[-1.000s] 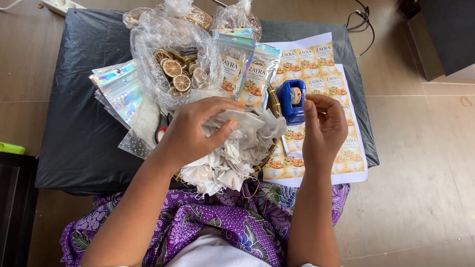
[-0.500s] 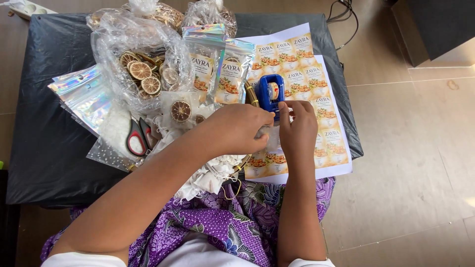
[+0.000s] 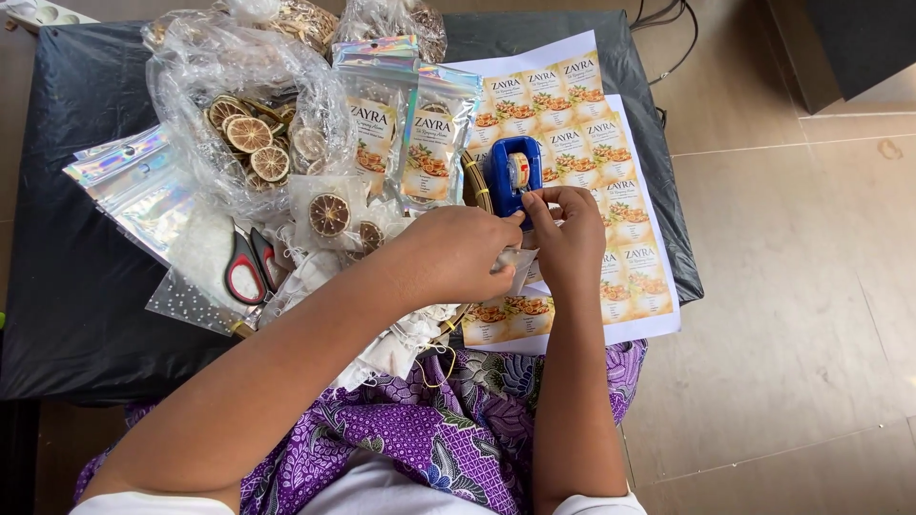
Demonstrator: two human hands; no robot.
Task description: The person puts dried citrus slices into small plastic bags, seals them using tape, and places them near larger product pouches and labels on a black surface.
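My left hand [image 3: 456, 250] is closed around a small white sachet [image 3: 515, 261], whose corner pokes out between both hands. My right hand [image 3: 565, 234] pinches at the sachet's top edge, fingertips right beside a blue tape dispenser [image 3: 511, 174]. Whether a strip of tape is between the fingers is too small to tell. Both hands meet above a printed label sheet [image 3: 620, 257] on a black covered table [image 3: 86, 286]. A heap of white sachets [image 3: 401, 334] lies under my left forearm.
A clear bag of dried citrus slices [image 3: 253, 143] stands at the back left, two labelled shiny pouches [image 3: 410, 133] next to it. Empty holographic pouches [image 3: 143, 191] and red-handled scissors [image 3: 246, 272] lie at the left. Purple patterned cloth [image 3: 429, 420] covers my lap.
My left hand carried a sachet from the heap rightward to meet my right hand by the tape dispenser. The view shifted, uncovering the scissors and a single packed citrus slice.
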